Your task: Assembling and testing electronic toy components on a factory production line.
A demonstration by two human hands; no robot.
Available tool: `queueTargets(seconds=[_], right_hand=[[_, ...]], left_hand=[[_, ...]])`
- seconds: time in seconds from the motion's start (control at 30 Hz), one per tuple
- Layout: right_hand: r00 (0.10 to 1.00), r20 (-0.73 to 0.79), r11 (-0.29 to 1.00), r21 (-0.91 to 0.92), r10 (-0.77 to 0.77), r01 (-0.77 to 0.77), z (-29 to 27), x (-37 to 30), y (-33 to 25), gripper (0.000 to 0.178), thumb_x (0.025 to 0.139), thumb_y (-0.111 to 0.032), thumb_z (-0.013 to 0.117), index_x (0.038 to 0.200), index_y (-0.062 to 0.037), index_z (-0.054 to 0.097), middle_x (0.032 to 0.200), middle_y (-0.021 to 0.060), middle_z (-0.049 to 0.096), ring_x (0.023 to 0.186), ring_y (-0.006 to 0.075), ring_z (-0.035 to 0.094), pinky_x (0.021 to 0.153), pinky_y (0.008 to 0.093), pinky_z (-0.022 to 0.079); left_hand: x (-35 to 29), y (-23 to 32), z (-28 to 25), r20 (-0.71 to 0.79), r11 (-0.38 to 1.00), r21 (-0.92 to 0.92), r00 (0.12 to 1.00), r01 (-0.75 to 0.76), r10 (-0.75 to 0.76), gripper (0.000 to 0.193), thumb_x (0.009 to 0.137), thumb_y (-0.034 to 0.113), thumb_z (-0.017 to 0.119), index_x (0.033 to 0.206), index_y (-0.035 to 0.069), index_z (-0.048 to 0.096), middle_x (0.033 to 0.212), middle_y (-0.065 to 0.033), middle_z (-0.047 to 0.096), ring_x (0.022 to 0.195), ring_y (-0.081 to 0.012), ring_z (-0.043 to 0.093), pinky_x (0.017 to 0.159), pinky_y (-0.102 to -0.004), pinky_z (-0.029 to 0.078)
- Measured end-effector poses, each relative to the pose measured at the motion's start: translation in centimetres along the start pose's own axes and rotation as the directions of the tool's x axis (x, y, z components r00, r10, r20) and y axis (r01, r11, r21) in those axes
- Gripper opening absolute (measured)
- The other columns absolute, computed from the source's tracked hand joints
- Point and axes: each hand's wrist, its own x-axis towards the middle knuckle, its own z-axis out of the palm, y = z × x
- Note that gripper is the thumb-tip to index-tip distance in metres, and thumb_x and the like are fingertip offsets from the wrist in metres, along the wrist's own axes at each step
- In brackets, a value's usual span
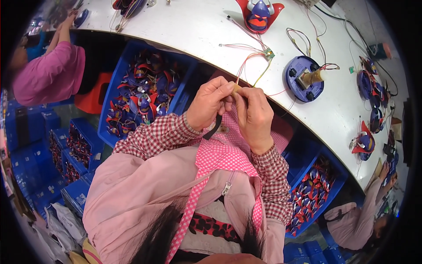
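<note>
My left hand [208, 102] and my right hand [255, 115] meet at the table's near edge, fingers pinched together. Thin red and pale wires [242, 69] run into the pinch; a small tan bit shows between the fingertips, too small to name. From there the wires lead to a small green circuit board [269, 53] on the table. More leads join that board to a purple toy head [259, 16] with grey horns and a red collar. Right of my hands lies a round purple base [302, 79] with a tan cylindrical piece and wires on it.
The white table [193, 31] curves across the front. Blue bins of toy parts stand below it, left [115, 83] and right [336, 182]. Finished-looking toy heads [365, 140] and cables line the right side. Co-workers sit at left [50, 72] and lower right [354, 224].
</note>
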Motion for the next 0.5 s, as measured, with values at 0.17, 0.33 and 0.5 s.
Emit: queueTargets(seconds=[0.17,0.33,0.5], right_hand=[[0.999,-0.043,1.0,-0.018,-0.002,0.002,0.4,-0.8,0.2,0.015,0.075,0.006,0.065,0.086,0.0009,0.056,0.078,0.0127,0.057,0.065,0.0265,0.057,0.057,0.0313,0.047],[0.998,-0.065,1.0,-0.004,-0.015,0.015,-0.2,-1.0,0.9,0.017,0.075,0.006,0.065,0.089,0.0011,0.056,0.078,0.0126,0.057,0.066,0.026,0.057,0.058,0.031,0.047],[0.975,-0.144,0.98,-0.079,0.17,-0.183,-6.5,-0.2,1.0,0.038,0.073,0.0,0.071,0.107,0.0035,0.055,0.089,0.0086,0.057,0.064,0.0124,0.052,0.056,0.0246,0.045]], left_hand=[[-0.1,-0.7,0.2,-0.023,1.0,-0.007,0.999,-0.029,0.029,0.018,0.096,0.019,0.046,0.085,0.006,0.052,0.069,-0.0022,0.056,0.055,-0.0066,0.053,0.044,-0.0157,0.037],[0.4,-0.9,-0.1,0.038,1.0,-0.023,0.999,0.009,-0.009,0.014,0.094,0.018,0.052,0.093,0.005,0.052,0.078,-0.003,0.057,0.061,-0.0073,0.054,0.05,-0.0164,0.04],[1.2,1.7,1.2,0.044,0.612,0.705,0.883,-0.359,0.468,0.033,0.084,0.022,0.066,0.107,0.003,0.05,0.092,-0.0085,0.055,0.079,-0.013,0.056,0.064,-0.0218,0.046]])
